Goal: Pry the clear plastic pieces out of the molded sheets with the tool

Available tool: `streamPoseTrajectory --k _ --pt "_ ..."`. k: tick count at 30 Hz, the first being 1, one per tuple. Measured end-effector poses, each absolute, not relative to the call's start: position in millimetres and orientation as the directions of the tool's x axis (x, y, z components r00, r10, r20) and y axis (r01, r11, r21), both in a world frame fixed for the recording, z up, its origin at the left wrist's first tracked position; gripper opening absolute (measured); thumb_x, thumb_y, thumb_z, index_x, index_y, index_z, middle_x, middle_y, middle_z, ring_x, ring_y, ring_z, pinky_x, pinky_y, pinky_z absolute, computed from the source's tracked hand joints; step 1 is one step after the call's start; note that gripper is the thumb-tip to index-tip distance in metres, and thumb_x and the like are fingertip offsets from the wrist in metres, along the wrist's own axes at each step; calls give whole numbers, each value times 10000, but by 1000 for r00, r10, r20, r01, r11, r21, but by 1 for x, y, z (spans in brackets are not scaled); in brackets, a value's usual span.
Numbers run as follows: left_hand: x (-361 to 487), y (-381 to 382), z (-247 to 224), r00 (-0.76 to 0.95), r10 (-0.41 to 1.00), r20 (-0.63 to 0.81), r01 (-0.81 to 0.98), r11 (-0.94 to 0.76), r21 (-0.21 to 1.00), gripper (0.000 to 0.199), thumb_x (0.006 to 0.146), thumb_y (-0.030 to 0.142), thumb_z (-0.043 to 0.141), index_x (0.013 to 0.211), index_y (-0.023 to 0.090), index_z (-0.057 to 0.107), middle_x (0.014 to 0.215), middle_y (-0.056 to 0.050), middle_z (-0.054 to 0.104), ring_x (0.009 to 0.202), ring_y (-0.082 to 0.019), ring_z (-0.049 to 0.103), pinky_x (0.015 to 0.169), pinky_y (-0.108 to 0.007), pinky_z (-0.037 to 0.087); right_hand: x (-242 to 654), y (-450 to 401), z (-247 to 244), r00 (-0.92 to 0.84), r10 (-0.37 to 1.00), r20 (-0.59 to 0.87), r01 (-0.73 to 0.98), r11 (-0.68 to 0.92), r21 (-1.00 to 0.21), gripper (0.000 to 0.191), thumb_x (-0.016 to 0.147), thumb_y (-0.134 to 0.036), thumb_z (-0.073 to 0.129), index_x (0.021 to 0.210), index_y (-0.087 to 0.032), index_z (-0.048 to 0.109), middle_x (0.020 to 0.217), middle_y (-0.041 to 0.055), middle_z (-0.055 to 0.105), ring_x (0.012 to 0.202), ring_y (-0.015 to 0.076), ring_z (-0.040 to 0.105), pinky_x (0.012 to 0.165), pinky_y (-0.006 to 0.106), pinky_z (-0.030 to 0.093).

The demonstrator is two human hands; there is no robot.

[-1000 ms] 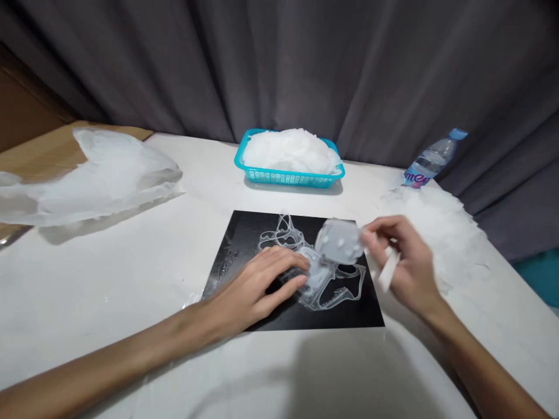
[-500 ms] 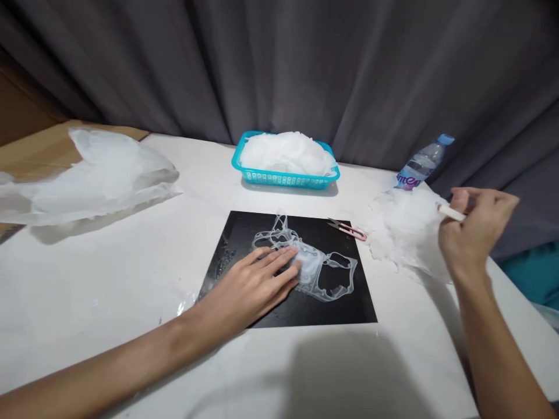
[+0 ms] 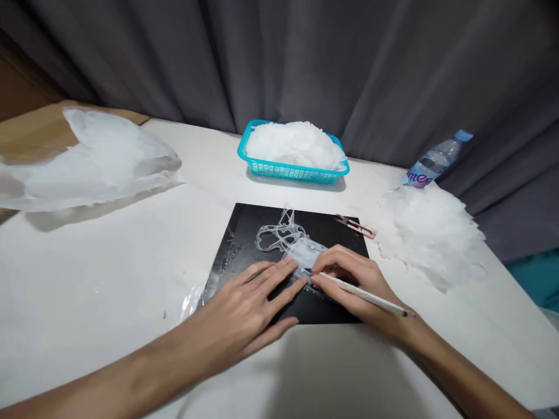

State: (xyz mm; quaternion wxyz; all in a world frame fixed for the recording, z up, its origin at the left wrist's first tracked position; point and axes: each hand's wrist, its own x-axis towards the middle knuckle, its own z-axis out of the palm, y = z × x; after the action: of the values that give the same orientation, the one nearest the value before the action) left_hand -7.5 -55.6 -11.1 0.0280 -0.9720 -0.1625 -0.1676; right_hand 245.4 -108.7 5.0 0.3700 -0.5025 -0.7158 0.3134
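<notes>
My left hand [image 3: 257,302] lies flat with fingers spread, its fingertips on the edge of a translucent, soft-looking plastic piece [image 3: 303,249]. That piece has a roughly rectangular middle and thin looping strips at its upper left, and it lies on a black mat [image 3: 244,233]. In my right hand [image 3: 356,279], a slim white pen-shaped tool [image 3: 367,297] is pinched, its tip at the middle of the piece. The right hand covers the piece's right part. Small pink-handled thread snips [image 3: 358,226] rest across the mat's upper right edge.
A turquoise basket [image 3: 297,172] heaped with white translucent pieces stands behind the mat. To the right are a pile of similar white pieces [image 3: 430,233] and a water bottle [image 3: 439,160]. A white plastic bag [image 3: 100,157] lies left, by cardboard [image 3: 39,134]. A grey curtain [image 3: 297,64] hangs behind.
My right hand has come down from above the pile on the right to the plastic piece, bringing the tool with it. My left hand stays on the piece, its fingers more spread.
</notes>
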Motion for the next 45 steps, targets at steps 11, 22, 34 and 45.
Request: streamPoseTrajectory --k 11,22,34,45 --pt "-5 -64 -9 879 328 347 335 -941 42 431 1132 298 357 1385 95 640 1435 -161 668 1306 -309 646 1058 -448 441 245 -112 -1 -304 937 171 514 312 -799 54 1018 -237 652 1060 -226 683 1019 13 726 909 143 688 857 260 538" --pt "-3 -70 -10 880 328 344 346 -938 11 403 1120 225 369 1408 88 616 1441 -172 659 1360 -313 592 1072 -453 411 254 -111 2 -476 833 280 567 535 -627 108 1040 -201 615 1139 -182 651 1045 57 745 988 185 680 923 328 542" --pt "-2 -69 -10 891 335 307 355 -935 -9 435 1122 276 359 1445 112 600 1496 -183 612 1367 -324 599 1087 -468 403 244 -116 -8 -453 819 352 605 572 -553 103 1044 -143 569 1123 -172 627 1059 64 729 1024 190 670 999 348 519" --pt "-3 -72 -10 884 364 293 352 -931 95 441 1111 288 377 1437 102 607 1518 -157 598 1446 -323 522 1138 -469 363 233 -122 -14 -484 782 394 730 609 -312 108 1034 -111 533 1044 -170 623 1033 72 729 959 205 678 879 335 564"
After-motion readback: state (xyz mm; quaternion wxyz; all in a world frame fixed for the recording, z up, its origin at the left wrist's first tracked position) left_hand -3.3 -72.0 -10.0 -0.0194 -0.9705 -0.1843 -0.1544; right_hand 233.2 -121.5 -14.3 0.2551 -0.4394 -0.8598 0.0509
